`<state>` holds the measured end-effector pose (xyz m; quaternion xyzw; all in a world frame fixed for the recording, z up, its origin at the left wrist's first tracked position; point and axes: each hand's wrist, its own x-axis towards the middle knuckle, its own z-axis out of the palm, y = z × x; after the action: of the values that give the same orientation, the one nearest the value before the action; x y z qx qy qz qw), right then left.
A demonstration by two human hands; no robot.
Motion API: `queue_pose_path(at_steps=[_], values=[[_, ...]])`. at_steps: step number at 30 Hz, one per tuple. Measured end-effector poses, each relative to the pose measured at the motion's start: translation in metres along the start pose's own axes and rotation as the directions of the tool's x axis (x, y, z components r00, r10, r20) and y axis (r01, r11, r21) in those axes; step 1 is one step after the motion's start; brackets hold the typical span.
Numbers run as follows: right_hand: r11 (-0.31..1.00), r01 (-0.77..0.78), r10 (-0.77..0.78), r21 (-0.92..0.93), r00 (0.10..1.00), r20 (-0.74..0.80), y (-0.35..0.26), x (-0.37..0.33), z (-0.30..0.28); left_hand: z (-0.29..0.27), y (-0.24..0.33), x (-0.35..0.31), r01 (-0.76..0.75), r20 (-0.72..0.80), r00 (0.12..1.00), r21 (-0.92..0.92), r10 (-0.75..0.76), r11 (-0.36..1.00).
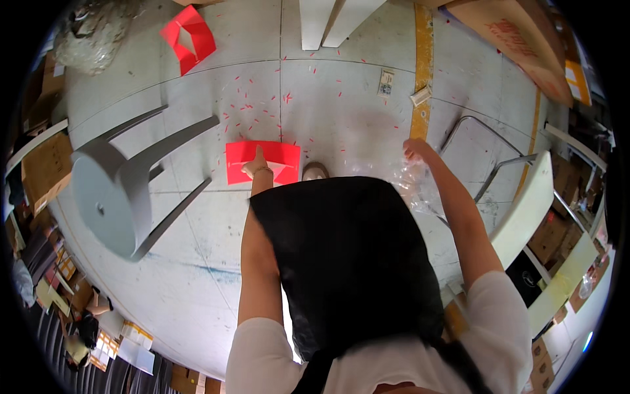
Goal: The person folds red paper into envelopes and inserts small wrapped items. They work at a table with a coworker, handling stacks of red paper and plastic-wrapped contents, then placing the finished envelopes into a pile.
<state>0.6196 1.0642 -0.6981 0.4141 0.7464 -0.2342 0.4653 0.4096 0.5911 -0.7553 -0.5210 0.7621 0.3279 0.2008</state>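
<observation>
My left hand (258, 161) is stretched down over a red sheet (283, 152) with a cut-out opening, low above the floor. Its fingers seem to grip the sheet near the middle, though the hand hides part of it. Off to the right, my right hand (415, 150) has its fingers closed on crumpled clear plastic film (412, 184), which hangs below it. A second red sheet (205, 41), also with an opening in it, lies on the floor at the far left.
A grey stool (108, 203) lies on its side at the left. Small red scraps (287, 98) dot the floor ahead. A metal-framed chair (489, 128) is at the right, beside shelving with boxes. White legs (316, 26) and a large cardboard box (518, 39) stand at the far side.
</observation>
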Motion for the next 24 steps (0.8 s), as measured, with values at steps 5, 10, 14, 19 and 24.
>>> queue_pose_path(at_steps=[5,10,14,19,24], values=[[0.925,-0.325,0.375,0.199,0.689,-0.620,-0.043,0.067,-0.035,0.012,0.011,0.001,-0.011,-0.148,0.989,-0.075,-0.001,0.997],[0.934,-0.292,0.350,0.207,0.620,-0.703,-0.032,0.142,-0.072,0.020,-0.015,-0.003,-0.558,-0.049,0.821,-0.275,0.568,0.783],[0.935,-0.206,0.356,0.290,0.567,-0.743,-0.048,0.138,-0.048,-0.009,0.095,-0.069,-0.954,-0.125,0.214,-0.238,0.969,0.180],[0.973,-0.039,-0.184,-0.229,0.469,-0.864,-0.101,0.072,-0.030,-0.068,0.292,-0.032,-0.799,-0.137,0.314,0.496,0.939,0.340],[0.943,-0.088,-0.221,-0.321,0.555,-0.802,-0.115,0.078,-0.029,-0.045,0.325,0.032,-0.047,0.190,0.279,0.982,0.941,-0.185]])
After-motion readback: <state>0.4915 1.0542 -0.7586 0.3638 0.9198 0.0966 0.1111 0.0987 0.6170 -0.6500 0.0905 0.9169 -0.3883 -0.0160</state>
